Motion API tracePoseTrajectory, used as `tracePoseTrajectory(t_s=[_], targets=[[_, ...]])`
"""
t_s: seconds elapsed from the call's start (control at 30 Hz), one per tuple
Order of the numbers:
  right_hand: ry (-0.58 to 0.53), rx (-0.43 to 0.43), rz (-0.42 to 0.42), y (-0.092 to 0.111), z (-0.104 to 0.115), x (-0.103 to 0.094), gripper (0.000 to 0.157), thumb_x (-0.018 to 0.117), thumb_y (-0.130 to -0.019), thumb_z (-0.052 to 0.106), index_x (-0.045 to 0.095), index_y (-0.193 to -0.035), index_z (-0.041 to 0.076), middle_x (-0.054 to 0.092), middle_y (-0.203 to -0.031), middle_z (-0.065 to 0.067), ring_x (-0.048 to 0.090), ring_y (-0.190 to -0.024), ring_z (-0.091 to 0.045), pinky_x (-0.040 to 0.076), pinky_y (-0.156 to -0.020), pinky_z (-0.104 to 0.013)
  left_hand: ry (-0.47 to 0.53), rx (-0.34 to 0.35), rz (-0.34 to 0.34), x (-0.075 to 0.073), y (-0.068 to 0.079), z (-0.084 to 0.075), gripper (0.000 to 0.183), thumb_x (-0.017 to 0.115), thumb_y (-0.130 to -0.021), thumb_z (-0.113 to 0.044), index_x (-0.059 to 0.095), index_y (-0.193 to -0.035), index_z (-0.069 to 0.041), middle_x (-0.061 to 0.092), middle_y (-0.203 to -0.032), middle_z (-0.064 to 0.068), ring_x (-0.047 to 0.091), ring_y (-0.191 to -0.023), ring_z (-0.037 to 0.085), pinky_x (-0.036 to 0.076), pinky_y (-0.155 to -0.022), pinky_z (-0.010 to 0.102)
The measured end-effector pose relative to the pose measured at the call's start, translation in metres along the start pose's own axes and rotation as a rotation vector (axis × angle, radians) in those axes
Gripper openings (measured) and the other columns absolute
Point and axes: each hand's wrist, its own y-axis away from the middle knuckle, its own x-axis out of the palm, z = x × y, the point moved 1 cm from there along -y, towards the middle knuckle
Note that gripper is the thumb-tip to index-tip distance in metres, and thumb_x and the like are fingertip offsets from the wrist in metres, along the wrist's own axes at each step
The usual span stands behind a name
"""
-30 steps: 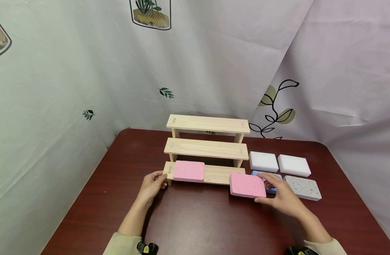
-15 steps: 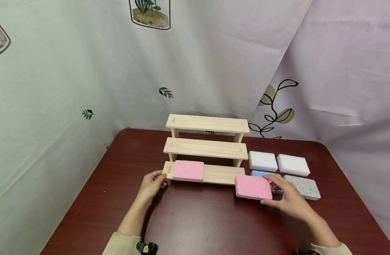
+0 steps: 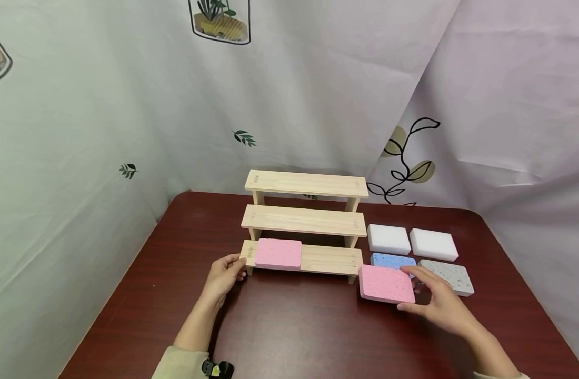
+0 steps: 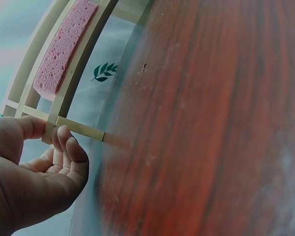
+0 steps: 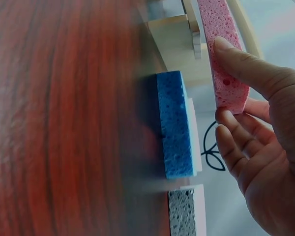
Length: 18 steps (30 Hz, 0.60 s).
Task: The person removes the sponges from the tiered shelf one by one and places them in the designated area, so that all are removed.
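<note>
In the head view my right hand [image 3: 438, 302] pinches a pink sponge [image 3: 386, 284] by its right end, lifted above the table just in front of a blue sponge [image 3: 392, 260]. The right wrist view has the thumb [image 5: 243, 64] against the near edge of that sponge, with the fingers behind. My left hand [image 3: 225, 278] grips the left end of the bottom step of a three-tier wooden stand [image 3: 332, 259] between thumb and fingers. Another pink sponge [image 3: 278, 253] lies flat on that step's left half, near the left hand.
Two white sponges [image 3: 389, 239] lie right of the stand, behind the blue one. A grey speckled sponge [image 3: 446, 276] lies right of the blue one, close to the right hand. The dark red table [image 3: 289, 326] meets a hanging curtain [image 3: 308, 95] at the back.
My right hand has moved right and slightly toward me with the pink sponge, away from the bottom step's right end. The left hand keeps its grip on the stand.
</note>
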Motion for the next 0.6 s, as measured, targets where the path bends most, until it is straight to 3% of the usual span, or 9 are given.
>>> tracePoseTrajectory(t_s=[0.2, 0.6], targets=[[-0.004, 0.004, -0.003, 0.007, -0.002, -0.002, 0.075, 0.098, -0.060, 0.015, 0.064, -0.126, 0.005, 0.062, -0.108, 0.004, 0.054, -0.080, -0.003, 0.043, -0.070, -0.014, -0.006, -0.009, -0.001, 0.000, -0.001, 0.000, 0.027, 0.056, -0.100, -0.002, 0.061, -0.119, 0.016, 0.063, -0.079, 0.004, 0.058, -0.067, 0.011, 0.051, -0.063, 0.021], [0.014, 0.005, 0.014, 0.026, -0.013, -0.006, 0.077, 0.099, -0.058, 0.016, 0.064, -0.125, 0.003, 0.062, -0.112, -0.001, 0.054, -0.083, -0.001, 0.042, -0.072, -0.011, 0.007, -0.011, 0.002, 0.000, 0.000, 0.001, 0.027, 0.056, -0.100, -0.002, 0.061, -0.119, 0.016, 0.063, -0.079, 0.005, 0.058, -0.067, 0.011, 0.051, -0.062, 0.020]])
